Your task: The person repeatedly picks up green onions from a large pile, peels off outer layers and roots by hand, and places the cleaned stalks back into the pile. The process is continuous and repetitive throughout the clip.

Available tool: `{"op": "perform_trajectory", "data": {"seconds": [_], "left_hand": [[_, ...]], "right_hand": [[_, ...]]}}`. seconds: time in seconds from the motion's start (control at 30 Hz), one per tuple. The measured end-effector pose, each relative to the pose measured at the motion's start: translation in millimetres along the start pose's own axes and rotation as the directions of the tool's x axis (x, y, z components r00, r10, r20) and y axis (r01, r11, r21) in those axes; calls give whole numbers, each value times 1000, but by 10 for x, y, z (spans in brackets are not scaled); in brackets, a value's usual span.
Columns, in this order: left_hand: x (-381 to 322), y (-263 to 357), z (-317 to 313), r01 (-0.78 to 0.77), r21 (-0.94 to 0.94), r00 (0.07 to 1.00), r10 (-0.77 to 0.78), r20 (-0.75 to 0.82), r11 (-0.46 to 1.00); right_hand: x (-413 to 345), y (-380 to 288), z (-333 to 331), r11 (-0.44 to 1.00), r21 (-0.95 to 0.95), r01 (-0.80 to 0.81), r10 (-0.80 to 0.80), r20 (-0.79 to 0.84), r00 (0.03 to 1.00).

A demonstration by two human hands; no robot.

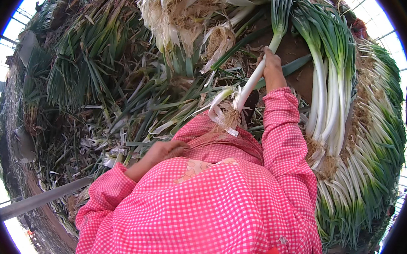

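My right hand (271,62) is closed around the white shaft of a large green onion or leek (253,83). Its rooty end, with peeled outer layers hanging loose, lies over my lap, and its green leaves point away from me. My left hand (171,148) rests at the left of my lap against the pink checked garment, its fingers curled; whether something small is between them cannot be told. Just right of my right forearm lie several cleaned stalks (331,94) with white shafts and roots towards me. Ahead is a pile of unpeeled stalks (186,16), their dry roots facing me.
Stripped leaves and peelings (136,106) cover the ground ahead and left. Bundled green tops (87,60) lie farther left. A long curved row of cleaned stalks (369,151) runs along the right. A grey pole (47,198) crosses at the lower left.
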State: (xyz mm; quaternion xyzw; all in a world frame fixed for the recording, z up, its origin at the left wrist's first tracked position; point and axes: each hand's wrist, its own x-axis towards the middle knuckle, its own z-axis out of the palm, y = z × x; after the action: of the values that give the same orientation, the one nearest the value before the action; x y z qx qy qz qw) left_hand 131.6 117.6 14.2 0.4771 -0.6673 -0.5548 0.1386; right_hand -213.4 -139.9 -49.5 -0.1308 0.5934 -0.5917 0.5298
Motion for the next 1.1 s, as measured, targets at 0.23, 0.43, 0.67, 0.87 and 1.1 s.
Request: {"op": "perform_trajectory", "data": {"seconds": [0.23, 0.43, 0.67, 0.87, 1.1], "left_hand": [[1363, 247, 209, -114, -216, 993, 113, -14, 970], [1317, 421, 540, -162, 64, 965, 172, -199, 985], [1273, 772, 440, -385, 115, 875, 402, -269, 916], [1155, 590, 380, -712, 465, 657, 734, 174, 527], [1600, 183, -385, -261, 632, 909, 406, -93, 730]], "right_hand": [[-60, 372, 51, 979, -127, 158, -167, -63, 984], [-559, -24, -69, 937, 44, 346, -348, 25, 937], [-1131, -1046, 13, 848, 74, 524, -529, 72, 846], [-1019, -2187, -363, 798, 36, 601, -601, -14, 799], [-494, -3053, -2102, 619, -665, 417, -577, -25, 816]]}}
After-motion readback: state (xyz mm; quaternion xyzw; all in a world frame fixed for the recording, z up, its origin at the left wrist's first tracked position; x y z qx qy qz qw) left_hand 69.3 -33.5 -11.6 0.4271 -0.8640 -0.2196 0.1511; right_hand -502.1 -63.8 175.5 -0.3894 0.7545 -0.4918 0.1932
